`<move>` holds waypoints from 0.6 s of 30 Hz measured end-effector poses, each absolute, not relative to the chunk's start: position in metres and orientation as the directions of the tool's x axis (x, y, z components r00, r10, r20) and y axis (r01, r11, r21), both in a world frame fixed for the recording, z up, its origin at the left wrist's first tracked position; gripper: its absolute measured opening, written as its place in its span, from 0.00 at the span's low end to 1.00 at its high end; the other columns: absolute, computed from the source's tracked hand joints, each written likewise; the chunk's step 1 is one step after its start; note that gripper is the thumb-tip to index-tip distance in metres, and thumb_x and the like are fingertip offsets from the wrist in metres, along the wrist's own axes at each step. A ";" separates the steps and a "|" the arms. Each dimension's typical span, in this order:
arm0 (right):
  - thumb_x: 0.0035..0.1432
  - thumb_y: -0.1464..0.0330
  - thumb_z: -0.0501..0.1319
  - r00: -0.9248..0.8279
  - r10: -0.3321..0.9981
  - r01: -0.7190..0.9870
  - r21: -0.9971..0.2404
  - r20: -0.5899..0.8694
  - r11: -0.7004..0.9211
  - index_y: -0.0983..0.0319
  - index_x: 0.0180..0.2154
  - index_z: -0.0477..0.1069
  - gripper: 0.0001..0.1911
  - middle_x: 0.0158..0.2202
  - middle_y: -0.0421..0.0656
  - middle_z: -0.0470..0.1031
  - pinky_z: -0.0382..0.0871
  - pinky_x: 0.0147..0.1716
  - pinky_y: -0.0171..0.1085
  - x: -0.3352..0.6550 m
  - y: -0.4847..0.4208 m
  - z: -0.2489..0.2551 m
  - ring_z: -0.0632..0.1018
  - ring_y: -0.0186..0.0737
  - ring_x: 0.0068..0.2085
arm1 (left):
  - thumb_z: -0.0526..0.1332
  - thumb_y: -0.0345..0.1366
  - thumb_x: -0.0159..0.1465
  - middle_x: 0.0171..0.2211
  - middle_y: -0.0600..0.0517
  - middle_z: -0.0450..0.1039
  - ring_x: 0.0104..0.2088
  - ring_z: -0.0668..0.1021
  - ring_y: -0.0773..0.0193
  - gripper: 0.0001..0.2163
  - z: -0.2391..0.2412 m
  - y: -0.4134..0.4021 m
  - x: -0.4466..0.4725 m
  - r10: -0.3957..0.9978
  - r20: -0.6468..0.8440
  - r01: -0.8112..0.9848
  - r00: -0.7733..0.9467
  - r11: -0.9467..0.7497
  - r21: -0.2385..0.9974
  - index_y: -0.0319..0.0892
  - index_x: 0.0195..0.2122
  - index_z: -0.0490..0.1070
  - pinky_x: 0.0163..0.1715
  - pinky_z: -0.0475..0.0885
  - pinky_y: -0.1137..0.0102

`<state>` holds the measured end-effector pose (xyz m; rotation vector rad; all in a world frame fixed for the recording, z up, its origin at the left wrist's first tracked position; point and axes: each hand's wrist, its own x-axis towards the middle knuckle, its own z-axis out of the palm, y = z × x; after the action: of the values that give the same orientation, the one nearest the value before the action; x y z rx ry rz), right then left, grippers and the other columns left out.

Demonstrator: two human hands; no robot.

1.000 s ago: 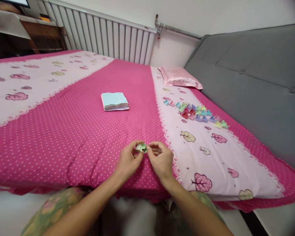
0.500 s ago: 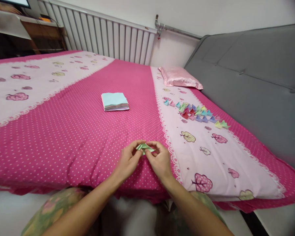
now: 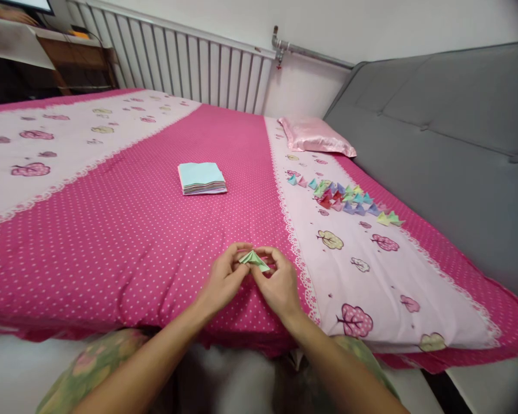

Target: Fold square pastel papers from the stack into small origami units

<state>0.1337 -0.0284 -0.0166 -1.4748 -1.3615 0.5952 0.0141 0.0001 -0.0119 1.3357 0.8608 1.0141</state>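
Green folded paper (image 3: 255,262): the person is holding it in both hands, over the near part of the pink bedspread (image 3: 155,224). The view is not showing whether its underside is touching the cloth.

Orientation: the paper is presenting as a low, wide triangle, with fold lines fanning down from its peak. The peak is pointing away from the person, toward the radiator (image 3: 176,66) side. The long axis is running crosswise, left to right, slightly askew: the right end is sitting a little nearer the person than the left and is tapering to a visible corner.

Position relative to the grip: the left hand (image 3: 225,279) is pinching the left end, thumb lying on the near side, fingers curving round the far side. The right hand (image 3: 280,284) is bringing its thumb to the lower edge near the middle, its fingers bending behind the right part. Each grip is staying narrow, paper between thumb and fingers. The paper is bridging the gap between the two hands, its middle showing above the thumbs. The right fingertips are partly hiding behind it.

Surroundings: a paper stack (image 3: 202,177), pale blue on top, is resting farther out and to the left, well apart from the hands. Many small folded paper pieces (image 3: 347,196) are clustering to the right, also well apart. A pink pillow (image 3: 317,136) is lying beyond them.
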 end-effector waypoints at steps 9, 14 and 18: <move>0.49 0.78 0.55 0.125 0.847 0.554 -0.745 0.517 0.373 0.59 0.38 0.69 0.14 0.38 0.44 0.68 0.69 0.39 0.38 0.134 -0.032 -0.014 0.71 0.39 0.41 | 0.54 0.27 0.54 0.36 0.49 0.73 0.35 0.76 0.64 0.13 -0.016 0.004 0.013 0.924 0.021 -0.139 0.381 0.034 0.990 0.40 0.42 0.61 0.34 0.70 0.70; 0.49 0.77 0.55 0.105 0.856 0.559 -0.741 0.507 0.371 0.58 0.35 0.70 0.12 0.40 0.44 0.68 0.68 0.44 0.40 0.136 -0.030 -0.015 0.71 0.40 0.44 | 0.54 0.26 0.54 0.40 0.47 0.73 0.39 0.76 0.63 0.14 -0.023 0.005 0.011 0.914 0.060 -0.118 0.402 -0.013 0.993 0.41 0.43 0.61 0.38 0.69 0.68; 0.47 0.77 0.56 0.079 0.882 0.588 -0.736 0.465 0.335 0.59 0.32 0.71 0.11 0.40 0.45 0.68 0.67 0.45 0.41 0.137 -0.027 -0.017 0.71 0.41 0.44 | 0.54 0.25 0.53 0.41 0.46 0.72 0.39 0.75 0.63 0.16 -0.022 0.005 0.011 0.905 0.057 -0.106 0.422 -0.013 0.994 0.40 0.43 0.61 0.37 0.69 0.70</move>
<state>0.1370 -0.0275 -0.0171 -1.3558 -1.6126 0.3737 0.0113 0.0051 -0.0215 1.3368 0.7945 0.9522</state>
